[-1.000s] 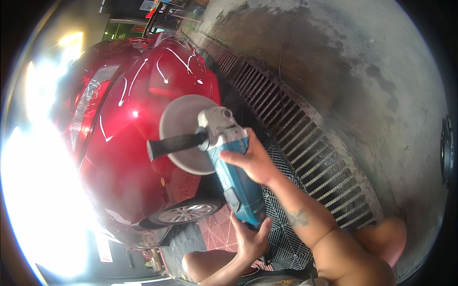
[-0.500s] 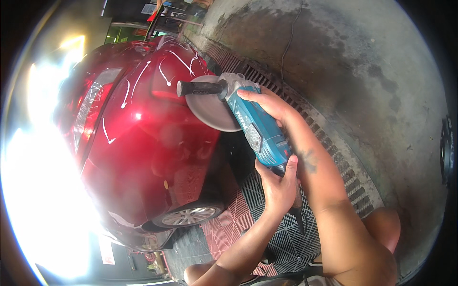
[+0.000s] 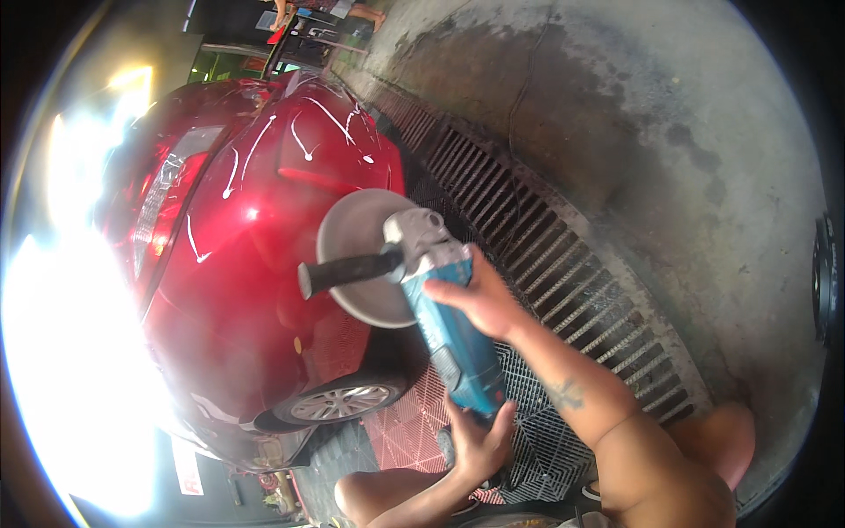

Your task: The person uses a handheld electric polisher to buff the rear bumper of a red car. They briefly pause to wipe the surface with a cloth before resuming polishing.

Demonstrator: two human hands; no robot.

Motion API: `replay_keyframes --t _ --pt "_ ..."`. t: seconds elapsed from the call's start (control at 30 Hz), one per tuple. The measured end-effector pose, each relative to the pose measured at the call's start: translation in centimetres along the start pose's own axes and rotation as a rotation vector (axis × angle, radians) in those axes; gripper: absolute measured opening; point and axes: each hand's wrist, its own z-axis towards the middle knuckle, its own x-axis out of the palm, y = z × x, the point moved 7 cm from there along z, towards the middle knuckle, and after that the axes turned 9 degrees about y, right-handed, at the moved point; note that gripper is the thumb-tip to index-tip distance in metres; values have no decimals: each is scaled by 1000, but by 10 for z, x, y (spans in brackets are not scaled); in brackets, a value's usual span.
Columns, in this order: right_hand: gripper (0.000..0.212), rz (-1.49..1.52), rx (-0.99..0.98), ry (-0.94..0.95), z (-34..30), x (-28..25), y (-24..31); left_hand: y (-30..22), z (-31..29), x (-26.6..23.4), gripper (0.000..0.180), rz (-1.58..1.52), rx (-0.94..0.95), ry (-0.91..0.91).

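A blue polisher [image 3: 459,348] with a grey metal head is held in both hands, slanting from upper left to lower right. My right hand [image 3: 482,297] wraps round the body just behind the head, thumb on top. Lower down, my left hand [image 3: 480,447] grips the rear end; its fingers are partly hidden underneath. A round grey pad [image 3: 356,220] and a black side handle [image 3: 348,275] stick out to the left. Behind the pad is the glossy red car [image 3: 255,290]; I cannot tell whether they touch. White streaks [image 3: 301,141] mark the upper paintwork.
A slotted drain grate [image 3: 563,273] runs diagonally on the right, beside wet, stained concrete [image 3: 651,114]. Red and black floor tiles [image 3: 400,427] lie below, near the car's wheel [image 3: 343,403]. A dark cable [image 3: 519,106] crosses the floor. Another person's leg [image 3: 365,12] shows at the top.
The polisher has come down and slightly left, toward me, with both hands still on it. More of the car's upper paintwork and its white streaks shows. Part of another person has appeared at the top.
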Motion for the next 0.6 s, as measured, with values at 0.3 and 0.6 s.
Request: replay_keyframes --t 0.3,0.6 --pt "106 17 -203 123 -9 136 14 9 -41 -174 111 673 190 -318" --pt "103 77 -172 13 -11 110 -12 7 -22 -153 106 243 162 -176"
